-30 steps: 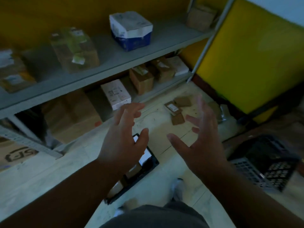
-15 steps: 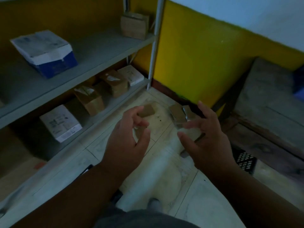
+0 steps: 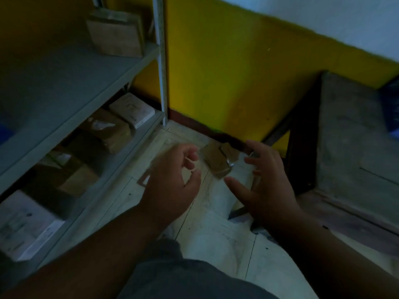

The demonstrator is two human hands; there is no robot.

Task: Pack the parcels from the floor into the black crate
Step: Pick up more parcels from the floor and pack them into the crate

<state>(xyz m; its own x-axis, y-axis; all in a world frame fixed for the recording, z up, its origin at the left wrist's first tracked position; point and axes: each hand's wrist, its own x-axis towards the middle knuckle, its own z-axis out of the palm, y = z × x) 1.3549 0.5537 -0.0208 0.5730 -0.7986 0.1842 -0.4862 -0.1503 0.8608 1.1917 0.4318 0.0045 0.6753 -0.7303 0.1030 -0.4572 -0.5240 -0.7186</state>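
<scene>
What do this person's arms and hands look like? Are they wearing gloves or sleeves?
No gloves and no sleeves show: both forearms are bare up to the frame's edge. The left hand and right hand show no rings, watch or bands, though the picture is dim and blurred.

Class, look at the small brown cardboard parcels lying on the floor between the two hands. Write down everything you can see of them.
The small brown cardboard parcels are flat boxes, apparently two or three lying close together on the pale tiled floor near the dark skirting of the yellow wall. One front edge catches a glint, perhaps from tape. The picture is dim and blurred, so no labels can be read. The left hand and right hand reach toward them with spread fingers; neither plainly touches them.
</scene>
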